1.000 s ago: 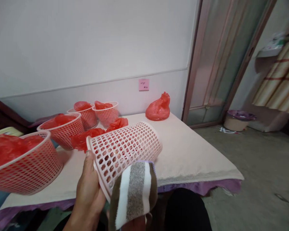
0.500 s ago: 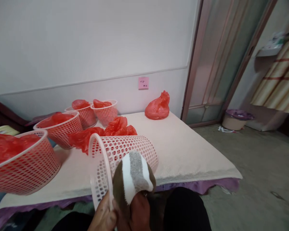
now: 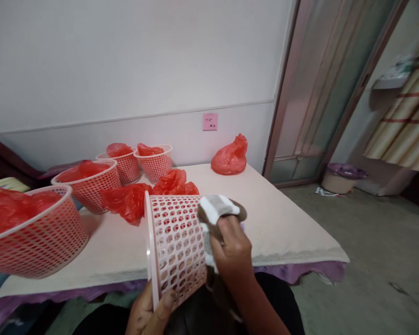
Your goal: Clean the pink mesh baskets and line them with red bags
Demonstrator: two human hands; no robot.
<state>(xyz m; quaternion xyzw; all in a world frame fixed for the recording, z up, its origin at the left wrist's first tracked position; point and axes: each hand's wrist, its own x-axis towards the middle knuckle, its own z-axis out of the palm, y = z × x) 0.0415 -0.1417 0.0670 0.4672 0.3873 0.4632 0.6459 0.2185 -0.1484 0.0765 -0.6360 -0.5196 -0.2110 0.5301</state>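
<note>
A pink perforated plastic basket (image 3: 178,237) lies on its side in front of me, its mouth turned to the left. My left hand (image 3: 152,309) grips its rim from below, thumb on the outside. In my right hand (image 3: 232,246) is a bunched striped cloth (image 3: 216,209) in brown, white and grey, pressed against the basket near its base. Part of the cloth hangs below my right hand. A crumpled red plastic bag (image 3: 129,202) lies on the cream-covered bed (image 3: 272,223) just behind the basket.
Several similar baskets with red bags, including a large one (image 3: 38,242), stand on the left. A bunched red bag (image 3: 230,158) sits by the wall under a pink note (image 3: 210,122). A beige bin (image 3: 338,181) stands on the floor at right, past a sliding door (image 3: 307,93).
My right hand and the cloth have moved from the basket's near side by the rim to its base end at right. The basket has turned slightly, its mouth facing further away.
</note>
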